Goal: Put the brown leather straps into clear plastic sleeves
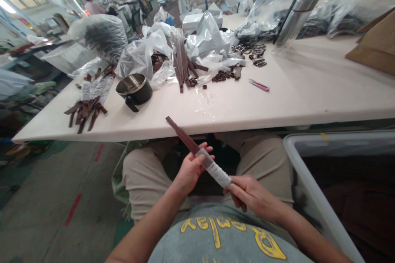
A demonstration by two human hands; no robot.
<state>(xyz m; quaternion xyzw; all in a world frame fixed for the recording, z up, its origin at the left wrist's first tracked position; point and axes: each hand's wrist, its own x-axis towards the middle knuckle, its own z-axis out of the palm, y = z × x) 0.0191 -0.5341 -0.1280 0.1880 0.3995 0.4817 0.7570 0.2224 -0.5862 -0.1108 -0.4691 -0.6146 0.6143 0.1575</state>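
Note:
A brown strap (188,139) with a white wrapping (218,173) around its middle lies slantwise between my two hands, above my lap. My left hand (191,168) grips it near the upper end of the wrapping, thumb on top, some fingertips showing beyond. At the lower end, the fingers of my right hand (251,195) are closed around it, and a short brown end shows below them. The strap's far tip reaches up to the table's front edge. Similar wrapped brown straps (89,100) are piled on the table at the left.
On the pale table (296,94) stand a black-handled metal cup (138,90), a steel flask (296,18) and a cardboard box (375,45). Thread snips (258,85), brown straps (183,61), small buckles (251,51) and plastic bags (206,35) lie there too. A grey bin (308,172) is at my right.

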